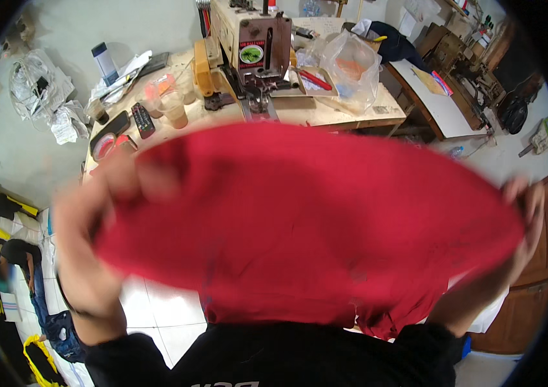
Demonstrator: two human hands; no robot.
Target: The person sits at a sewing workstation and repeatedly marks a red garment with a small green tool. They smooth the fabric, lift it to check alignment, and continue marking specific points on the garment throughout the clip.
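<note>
At the far left of my view I have a co-worker (29, 255) in a dark top and jeans, well apart from the work. Next comes the left hand (96, 203), blurred, its fingers curled over the left end of a red cloth (313, 206) and gripping it. Behind it on the table (380, 114) I make out a black remote (143, 121) and, just beside it, a plastic cup (174, 111). The cloth spans the middle, held up stretched between both hands in front of the table, hiding its near edge. Beyond it stands a sewing machine (264, 51), with a clear plastic bag (351, 71) to its right. Furthest right, the right hand (529, 216), also blurred, I read as grasping the cloth's right end
</note>
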